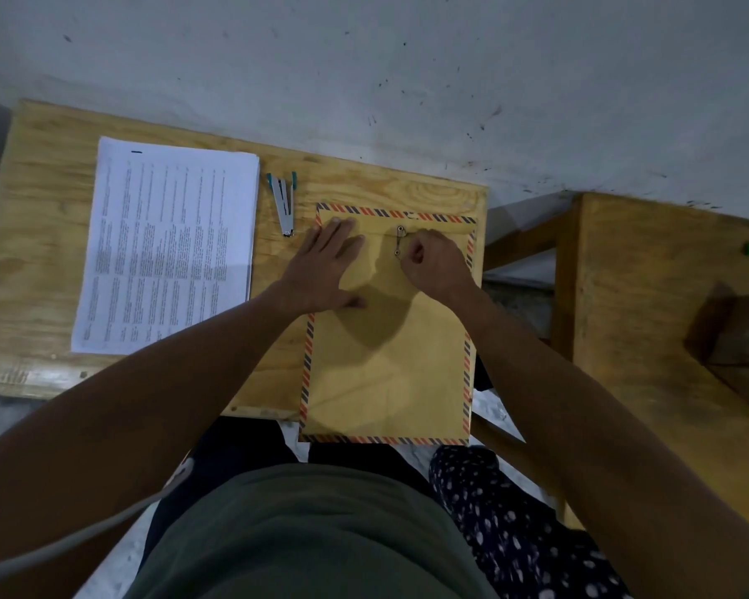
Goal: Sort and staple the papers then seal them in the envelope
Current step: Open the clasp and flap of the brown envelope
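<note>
The large brown kraft envelope with a red-and-blue striped border (390, 339) lay on the right part of the pale plywood desk (40, 252), its near end overhanging the edge, flap at the far end. The left hand (325, 270) lay flat with fingers spread on the flap corner, probably to pin it, while the right hand (433, 261) was curled beside the string-and-button clasp (399, 240), apparently pinching the string, though the string was too thin to confirm. The white printed paper stack (169, 248) and silver-and-teal stapler (284, 205) sat apart to the left, likely set aside.
</note>
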